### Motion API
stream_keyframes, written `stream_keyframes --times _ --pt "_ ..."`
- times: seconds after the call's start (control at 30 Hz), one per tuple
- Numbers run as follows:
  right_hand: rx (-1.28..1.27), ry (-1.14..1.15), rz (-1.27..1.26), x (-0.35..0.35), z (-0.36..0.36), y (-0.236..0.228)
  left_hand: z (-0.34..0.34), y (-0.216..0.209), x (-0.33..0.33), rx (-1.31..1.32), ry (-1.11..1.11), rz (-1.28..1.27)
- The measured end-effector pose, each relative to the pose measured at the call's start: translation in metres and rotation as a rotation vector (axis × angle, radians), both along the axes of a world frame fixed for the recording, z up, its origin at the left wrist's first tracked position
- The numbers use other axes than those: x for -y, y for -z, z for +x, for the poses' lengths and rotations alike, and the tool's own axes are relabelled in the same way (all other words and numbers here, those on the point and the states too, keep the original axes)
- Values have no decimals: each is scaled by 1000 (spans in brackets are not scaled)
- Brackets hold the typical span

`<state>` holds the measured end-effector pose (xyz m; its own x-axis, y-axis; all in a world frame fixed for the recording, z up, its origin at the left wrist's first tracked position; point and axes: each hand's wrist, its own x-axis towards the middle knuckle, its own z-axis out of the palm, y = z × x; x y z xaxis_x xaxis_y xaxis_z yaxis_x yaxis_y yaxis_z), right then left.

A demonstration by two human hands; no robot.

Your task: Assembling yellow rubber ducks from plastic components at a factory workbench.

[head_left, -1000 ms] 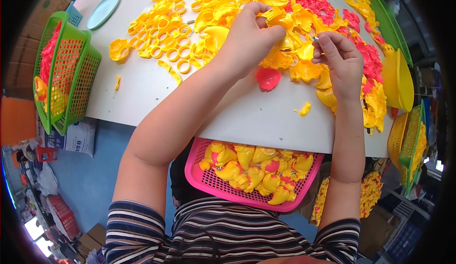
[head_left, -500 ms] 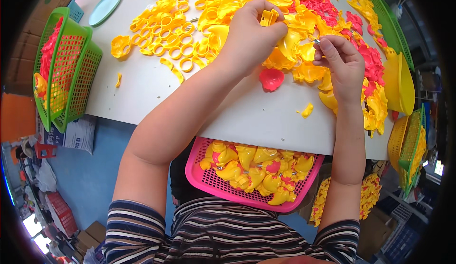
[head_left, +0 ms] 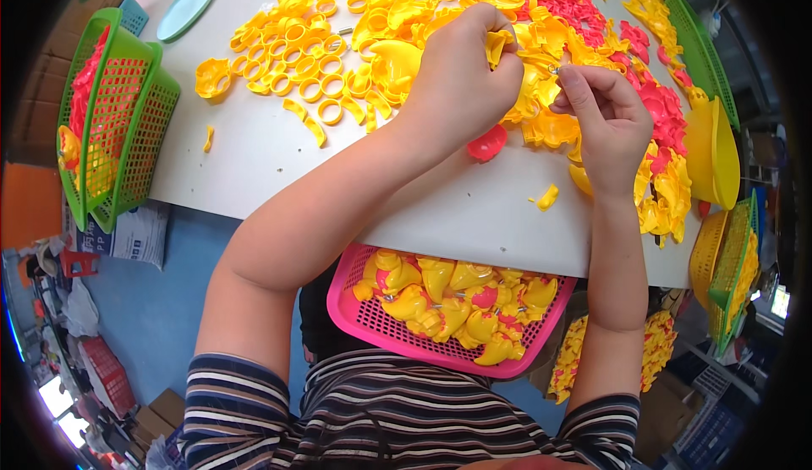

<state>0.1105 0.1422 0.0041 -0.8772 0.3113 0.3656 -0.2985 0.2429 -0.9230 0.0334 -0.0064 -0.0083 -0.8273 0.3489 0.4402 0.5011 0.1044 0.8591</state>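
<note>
Right now both hands meet over the heap in the upper middle of the frame: the left hand [head_left: 461, 76] is curled tight around a yellow moulded plastic shell piece [head_left: 497, 45], and the right hand [head_left: 605, 119] pinches a tiny silvery metal pin [head_left: 554, 70] at its fingertips, just beside the shell. Looks like the fitting step; the next move needs that pin lined up squarely with its hole. The hole itself is hidden behind the fingers, and the pink plastic mesh basket [head_left: 368, 322] at lower centre is partly covered by the white table [head_left: 457, 212] edge
</note>
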Motion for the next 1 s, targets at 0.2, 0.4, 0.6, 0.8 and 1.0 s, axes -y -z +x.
stream_keyframes --times 0.2,0.4,0.6,0.8,1.0 --pt "-10 -37 7 -4 0 2 2 -1 -1 64 -13 9" --pt "19 -29 4 -2 0 -1 -2 -5 2 12 124 8" --pt "22 -39 9 1 2 1 -1 -7 3 31 202 41" --pt "54 -115 -50 -5 3 -2 -1 -13 4 155 250 152" --pt "78 -145 -91 -12 6 -6 -2 -16 4 86 238 215"
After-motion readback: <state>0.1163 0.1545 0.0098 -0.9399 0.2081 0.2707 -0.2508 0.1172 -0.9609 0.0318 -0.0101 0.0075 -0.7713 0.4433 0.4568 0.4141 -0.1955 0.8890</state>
